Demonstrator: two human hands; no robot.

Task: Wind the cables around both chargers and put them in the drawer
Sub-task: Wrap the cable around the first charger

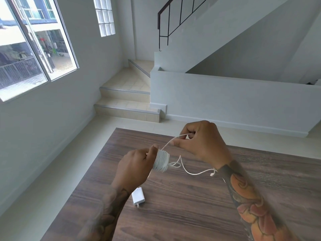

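Charger [160,161] sits gripped in your left hand [137,166] above the table's [191,206] far edge, mostly wound; your right hand [199,141] pinches its limp, light cable [175,138]. Keep tension near the coil. Second charger [138,197] lies near the left edge.

A dark wood-grain table [199,206] carries one white charger [138,197].

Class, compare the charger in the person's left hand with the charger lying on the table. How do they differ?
The held charger is up off the table; the other charger lies flat on it. The held one has white cable coiled round it; the other is bare. The left hand grips one; nothing touches the other. Both are white.
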